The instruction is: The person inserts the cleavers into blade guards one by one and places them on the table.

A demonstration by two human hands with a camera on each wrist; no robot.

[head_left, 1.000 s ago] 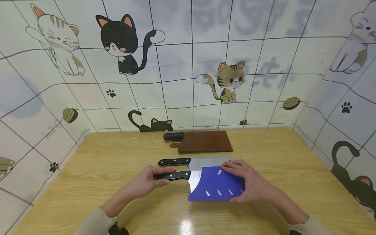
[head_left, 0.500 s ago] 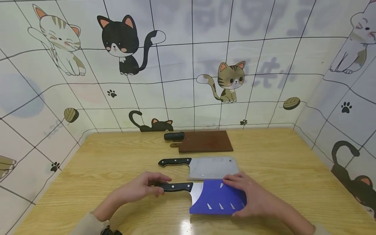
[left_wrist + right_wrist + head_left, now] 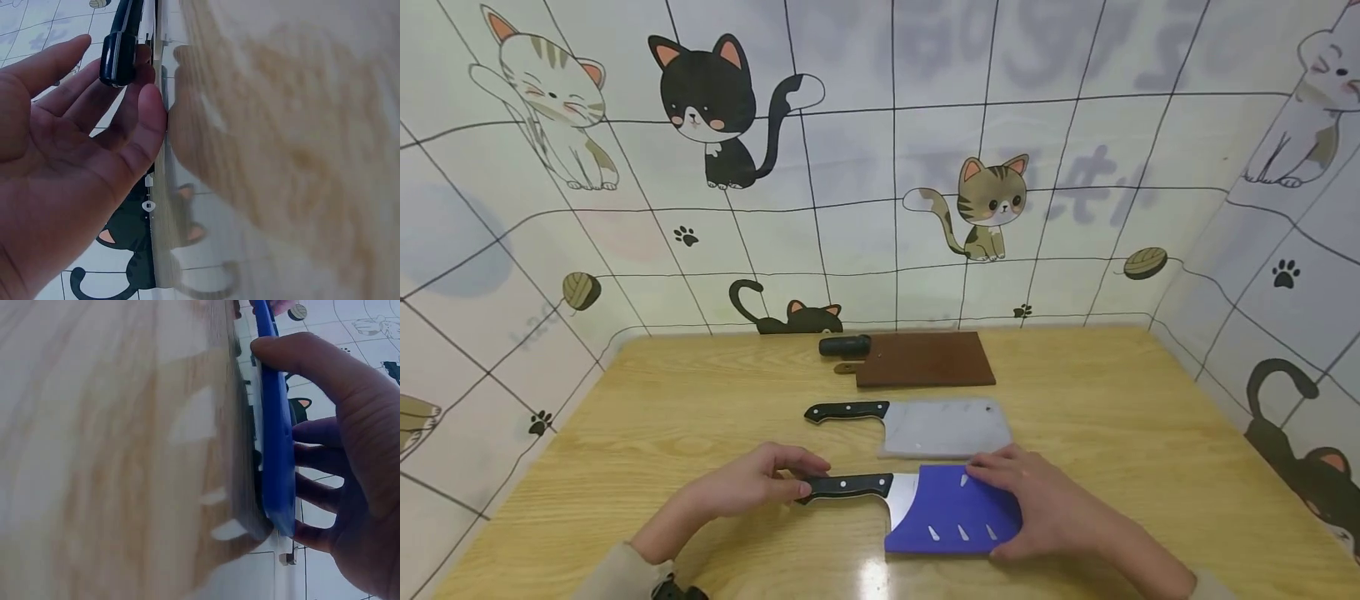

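A cleaver (image 3: 853, 486) with a black riveted handle lies low over the front of the table, most of its blade inside a blue slotted sheath (image 3: 951, 510). My right hand (image 3: 1041, 508) grips the sheath's right end, its thumb on the near edge and fingers at the far side; in the right wrist view the thumb presses the blue sheath (image 3: 277, 437). Around the handle's butt end, my left hand (image 3: 748, 483) is loosely spread. The left wrist view shows its thumb apart from the black handle (image 3: 119, 59) and the other fingers behind it.
Just beyond lies a second black-handled cleaver (image 3: 847, 411) with a whitish translucent cover (image 3: 947, 429) over its blade. At the back are a brown board (image 3: 928, 360) and a black cylindrical handle (image 3: 844, 346). A cat-patterned cloth (image 3: 850, 208) encloses the wooden table (image 3: 700, 400).
Both hands have brought the blue-sheathed cleaver toward me and down, uncovering the second cleaver behind it. The left hand's fingers have loosened from the handle.
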